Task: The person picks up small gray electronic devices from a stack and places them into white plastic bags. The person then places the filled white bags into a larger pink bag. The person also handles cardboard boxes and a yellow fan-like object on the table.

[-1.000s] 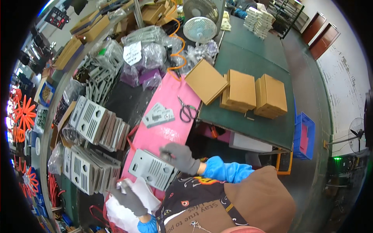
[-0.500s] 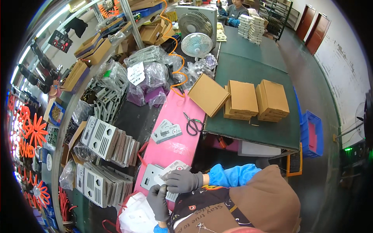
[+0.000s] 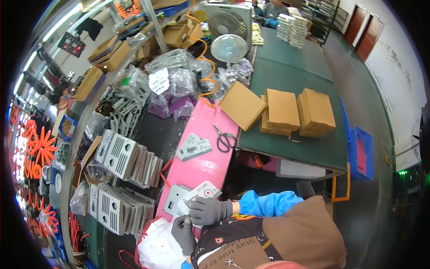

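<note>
Seen from the wearer's head, 2 hands in dark grey knitted gloves meet low in the view, close to the torso. The right hand [image 3: 207,211] lies back-up, its wrist leading to a puffy blue sleeve [image 3: 268,204] and a forearm bent across from the right. Its fingers are curled together over the near part of a flat printed label [image 3: 204,191], pale grey with a small red ring. The left hand [image 3: 182,233] rises from the lower edge, knuckles outward, its thumb and fingers drawn narrow just beside the right fingertips; whether anything is pinched there I cannot tell.

The label lies over a grey panel [image 3: 174,200] with cut-out openings, on a smooth, glossy pink sheet [image 3: 208,167]. The gloves and label hide much of the panel (its near end especially). Farther up the sheet are loose labels [image 3: 195,149], overlapping, and black-handled scissors [image 3: 225,141]. Left of the sheet, 2 rows of slotted grey panels [image 3: 117,154] lean on edge. Crumpled white wrapping [image 3: 156,247] sits beside the left hand. At the top, a co-worker [image 3: 274,10] is cut off by the frame.
</note>
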`<action>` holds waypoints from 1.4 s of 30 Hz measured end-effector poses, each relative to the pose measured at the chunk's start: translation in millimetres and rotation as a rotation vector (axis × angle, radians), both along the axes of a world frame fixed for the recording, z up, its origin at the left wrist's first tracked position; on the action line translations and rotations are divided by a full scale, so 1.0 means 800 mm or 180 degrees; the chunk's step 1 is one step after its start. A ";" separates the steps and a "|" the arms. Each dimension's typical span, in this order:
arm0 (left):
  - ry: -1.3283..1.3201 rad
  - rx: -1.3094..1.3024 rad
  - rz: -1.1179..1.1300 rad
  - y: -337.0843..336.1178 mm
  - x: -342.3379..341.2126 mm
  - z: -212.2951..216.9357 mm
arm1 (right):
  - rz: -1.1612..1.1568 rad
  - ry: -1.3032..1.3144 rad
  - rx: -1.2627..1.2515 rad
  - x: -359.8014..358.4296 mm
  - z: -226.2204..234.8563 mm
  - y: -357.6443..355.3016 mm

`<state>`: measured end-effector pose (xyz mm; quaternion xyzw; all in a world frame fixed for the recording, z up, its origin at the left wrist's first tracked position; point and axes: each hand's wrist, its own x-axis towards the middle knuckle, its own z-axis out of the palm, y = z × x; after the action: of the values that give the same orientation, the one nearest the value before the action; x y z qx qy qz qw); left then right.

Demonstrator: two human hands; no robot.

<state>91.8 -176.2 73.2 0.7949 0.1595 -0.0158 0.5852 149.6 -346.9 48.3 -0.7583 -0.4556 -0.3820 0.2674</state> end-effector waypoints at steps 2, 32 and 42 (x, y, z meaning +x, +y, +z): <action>-0.0134 -0.0258 0.0000 -0.003 0.001 0.000 | 0.0015 -0.0008 0.0024 0.003 -0.002 -0.001; -0.0632 -0.0770 0.0841 0.023 0.010 -0.007 | -0.0684 0.4962 0.1884 0.026 -0.131 -0.025; 0.0059 -0.0576 0.0299 0.026 -0.021 -0.078 | -0.0604 0.6396 0.3183 -0.010 -0.067 -0.040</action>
<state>74.7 -155.4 10.5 0.7303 0.2000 -0.0101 0.6532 142.0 -379.2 -5.7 -0.5613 0.2302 0.2434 0.7568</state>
